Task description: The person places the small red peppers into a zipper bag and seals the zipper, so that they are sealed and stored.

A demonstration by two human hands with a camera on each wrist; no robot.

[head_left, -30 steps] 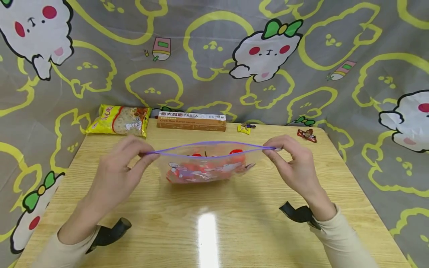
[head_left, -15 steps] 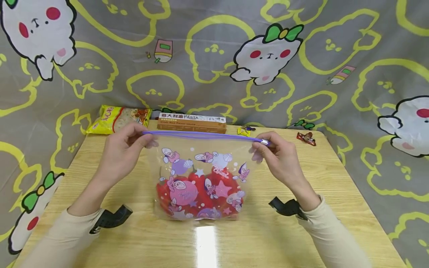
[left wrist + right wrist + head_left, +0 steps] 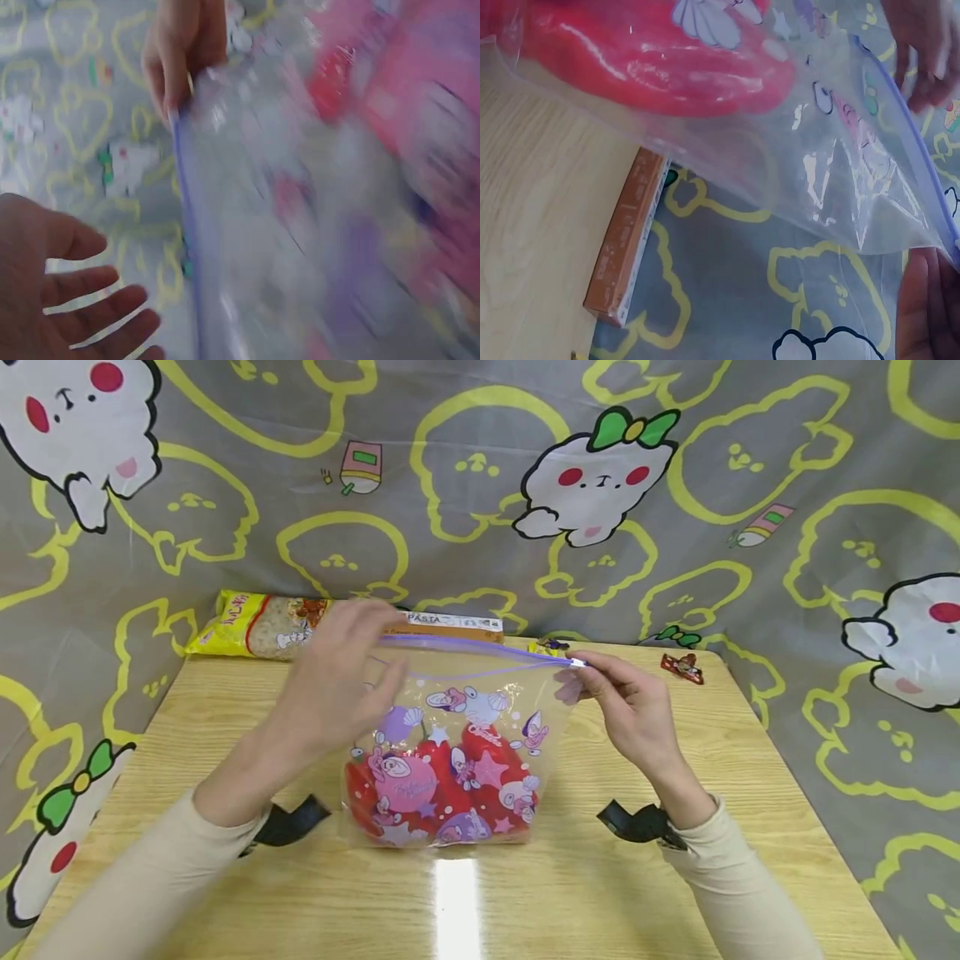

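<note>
A clear zip bag (image 3: 491, 772) with a purple zip edge and pink and purple sea prints hangs upright above the table. Shiny red things (image 3: 667, 67), some with a green stem, fill its lower part; the prints hide much of them. My right hand (image 3: 630, 702) pinches the bag's top right corner by the white slider (image 3: 578, 663). My left hand (image 3: 341, 672), blurred, is in front of the bag's top left corner. In the left wrist view the left hand's fingers (image 3: 97, 307) are spread beside the zip edge, holding nothing. The bag's mouth gapes slightly at its left.
On the table (image 3: 247, 893), a yellow food packet (image 3: 258, 625) and a pasta box (image 3: 461, 627) stand along the back; my left hand partly covers both. A small yellow packet (image 3: 547, 647) and a red-brown one (image 3: 682, 667) lie farther right. Patterned cloth (image 3: 465, 560) encloses the back and sides.
The bag has swung down from a tilt to hang upright. My left hand has let go of the top left corner and moved right; the right hand keeps its pinch, shifted slightly left and up.
</note>
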